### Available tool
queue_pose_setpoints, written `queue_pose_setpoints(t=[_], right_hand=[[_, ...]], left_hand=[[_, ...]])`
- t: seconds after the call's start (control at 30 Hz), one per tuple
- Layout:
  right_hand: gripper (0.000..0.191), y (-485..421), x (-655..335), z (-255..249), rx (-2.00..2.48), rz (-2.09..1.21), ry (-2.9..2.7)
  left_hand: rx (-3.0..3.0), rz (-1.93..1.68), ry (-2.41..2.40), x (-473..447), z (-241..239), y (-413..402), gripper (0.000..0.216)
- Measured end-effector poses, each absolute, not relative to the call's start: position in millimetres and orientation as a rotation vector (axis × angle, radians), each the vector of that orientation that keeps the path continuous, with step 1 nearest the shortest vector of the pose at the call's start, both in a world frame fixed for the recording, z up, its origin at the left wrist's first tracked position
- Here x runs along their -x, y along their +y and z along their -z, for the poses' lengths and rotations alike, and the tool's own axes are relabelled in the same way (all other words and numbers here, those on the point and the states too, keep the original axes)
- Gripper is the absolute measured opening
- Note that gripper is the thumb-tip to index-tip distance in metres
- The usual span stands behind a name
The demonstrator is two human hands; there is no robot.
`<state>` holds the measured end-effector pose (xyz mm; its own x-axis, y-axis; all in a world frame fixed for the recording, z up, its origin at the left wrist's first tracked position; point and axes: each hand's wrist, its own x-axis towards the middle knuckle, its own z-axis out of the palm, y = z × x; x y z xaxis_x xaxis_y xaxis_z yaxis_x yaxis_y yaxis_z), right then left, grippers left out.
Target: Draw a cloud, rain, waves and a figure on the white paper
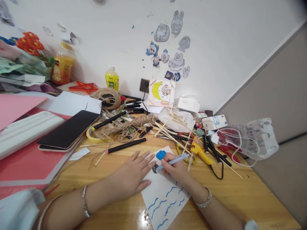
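Fingers: the right hand [176,169] is wrapping its fingers [169,158] tightly around a light blue marker [171,162], tip pointing down-left at the paper; the left hand [131,175] is lying flat with its fingers [146,159] spread apart, holding nothing, pressing on the sheet's left edge.

Paper: a white card [165,195] is lying on the wooden surface [240,195] between the two forearms, tilted, its near end running toward the bottom of the view.

Progress: judging by the marks, the drawing is partly done; a filled blue cloud-like shape [161,155] is sitting at the top, blue wavy strokes [165,204] are covering the lower part, and the marker tip is working on a small dark round mark [155,168] in the middle. The band between cloud and waves is looking mostly blank.

Counts: one card, one marker in hand, one blue shape, about seven wavy strokes showing, some partly hidden by the wrist.

Wrists: each one is wearing a bracelet [84,201].

Nearby: a yellow glue gun [200,153] is lying just beyond the right hand, a black marker [126,145] beyond the left, with jute twine [124,126], wooden sticks [171,127] and a dark phone [69,129] further back.
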<state>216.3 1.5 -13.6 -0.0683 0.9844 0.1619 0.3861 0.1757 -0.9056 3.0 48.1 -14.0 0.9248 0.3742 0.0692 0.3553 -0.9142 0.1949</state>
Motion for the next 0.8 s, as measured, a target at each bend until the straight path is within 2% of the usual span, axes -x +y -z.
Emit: queue_pose_setpoints(t=[0.8], right_hand=[[0.037, 1.9, -215.2, 10.5, 1.341, -0.932, -1.541]], left_hand=[[-2.923, -0.207, 0.534, -3.0, 19.3, 49.0, 0.057]])
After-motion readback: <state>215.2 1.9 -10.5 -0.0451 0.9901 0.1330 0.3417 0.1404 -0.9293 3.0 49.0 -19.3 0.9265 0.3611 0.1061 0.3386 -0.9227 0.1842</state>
